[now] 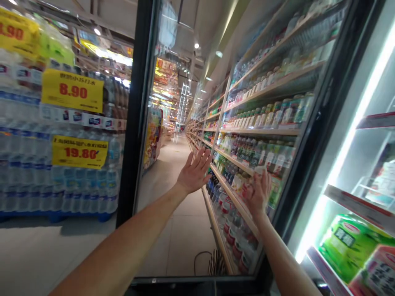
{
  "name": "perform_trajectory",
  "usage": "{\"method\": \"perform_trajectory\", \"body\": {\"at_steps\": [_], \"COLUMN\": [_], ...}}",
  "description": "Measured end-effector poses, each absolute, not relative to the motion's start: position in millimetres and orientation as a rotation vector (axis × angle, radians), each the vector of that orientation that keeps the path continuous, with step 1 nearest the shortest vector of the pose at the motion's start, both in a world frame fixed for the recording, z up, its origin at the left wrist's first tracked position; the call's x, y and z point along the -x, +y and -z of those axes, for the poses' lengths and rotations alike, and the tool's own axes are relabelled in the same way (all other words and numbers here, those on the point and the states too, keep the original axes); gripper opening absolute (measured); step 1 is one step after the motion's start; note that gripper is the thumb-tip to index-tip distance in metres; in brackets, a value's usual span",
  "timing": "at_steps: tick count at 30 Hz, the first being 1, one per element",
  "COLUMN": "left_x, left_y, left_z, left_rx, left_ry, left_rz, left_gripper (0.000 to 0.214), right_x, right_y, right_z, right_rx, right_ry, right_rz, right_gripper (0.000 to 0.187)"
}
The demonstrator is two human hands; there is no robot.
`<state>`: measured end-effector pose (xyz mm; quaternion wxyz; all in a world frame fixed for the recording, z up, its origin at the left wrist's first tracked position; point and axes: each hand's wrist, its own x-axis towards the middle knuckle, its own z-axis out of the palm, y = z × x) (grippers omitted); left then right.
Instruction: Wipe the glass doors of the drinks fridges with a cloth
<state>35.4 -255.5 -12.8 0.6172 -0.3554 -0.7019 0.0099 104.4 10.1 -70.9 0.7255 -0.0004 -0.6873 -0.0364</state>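
A glass fridge door (173,230) with a black frame (132,123) stands swung open in front of me. My left hand (194,170) is flat against the glass, fingers spread and pointing up, holding nothing. My right hand (257,193) also rests palm-first on the glass, near the door's right frame edge (308,152), with the fingers apart. Through the glass I see a long aisle with drink shelves (262,131). The lit fridge interior (354,164) is on my right.
Green packs (348,242) and a pink pack (378,273) lie on the lower fridge shelf. Stacked water bottles (61,185) with yellow price signs (72,90) stand on the left. A wire basket (212,263) shows low behind the glass. The tiled floor (46,255) stretches left.
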Motion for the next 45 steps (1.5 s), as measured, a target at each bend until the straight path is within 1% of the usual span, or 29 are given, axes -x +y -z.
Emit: {"method": "perform_trajectory", "body": {"at_steps": [3,5,10,13,17,19,21,26,29,32,34,36,40,43,45], "left_x": [-34.8,-34.0,-34.2,-35.4,-35.0,-34.3,-34.0,-35.0,-36.0,-35.8,-34.9,-34.0,-33.7,-34.5,-34.9], "left_y": [-254.4,-254.4,-256.2,-256.0,-254.1,-253.6,-253.7,-254.7,-255.0,-255.2,-255.2,-255.3,-255.7,-256.0,-256.1], "left_z": [13.4,13.7,13.2,12.9,13.6,13.9,14.0,13.5,13.3,13.6,14.1,14.4,13.9,13.0,12.9], "left_rx": [0.821,0.827,0.840,0.835,0.825,0.821,0.817,0.815,0.817,0.813,0.814,0.818,0.825,0.825,0.829], "left_ry": [-1.617,-1.618,-1.616,-1.627,-1.618,-1.610,-1.602,-1.620,-1.635,-1.622,-1.611,-1.606,-1.611,-1.612,-1.624], "left_rz": [-0.016,-0.007,0.014,0.001,-0.017,-0.020,-0.020,-0.010,-0.015,-0.022,-0.021,-0.015,0.001,0.006,0.001], "left_gripper": [0.064,0.064,0.065,0.066,0.067,0.067,0.066,0.064,0.064,0.064,0.064,0.064,0.064,0.064,0.063], "right_x": [-107.6,-102.5,-85.8,-88.3,-93.9,-90.6,-83.9,-73.2,-79.7,-86.3,-86.0,-82.0,-74.3,-78.0,-83.4], "right_y": [29.4,16.7,-44.4,-41.2,-9.1,-10.2,-28.5,-75.8,-57.3,-26.8,-23.1,-37.4,-76.7,-68.5,-46.4], "right_z": [64.6,62.3,63.8,60.9,45.0,35.9,30.6,32.6,32.3,25.4,21.2,21.1,29.3,30.8,27.0], "right_rx": [0.201,0.186,-0.122,-0.159,0.074,0.136,0.082,-0.212,-0.174,0.012,0.090,0.053,-0.158,-0.192,-0.102], "right_ry": [-1.409,-1.408,-1.510,-1.518,-1.406,-1.350,-1.341,-1.448,-1.490,-1.410,-1.337,-1.337,-1.472,-1.519,-1.498], "right_rz": [-0.069,-0.074,0.141,0.199,0.026,-0.042,-0.036,0.133,0.161,0.069,0.009,0.016,0.116,0.184,0.155], "right_gripper": [0.051,0.051,0.050,0.049,0.050,0.051,0.051,0.052,0.050,0.049,0.049,0.049,0.048,0.046,0.048]}}
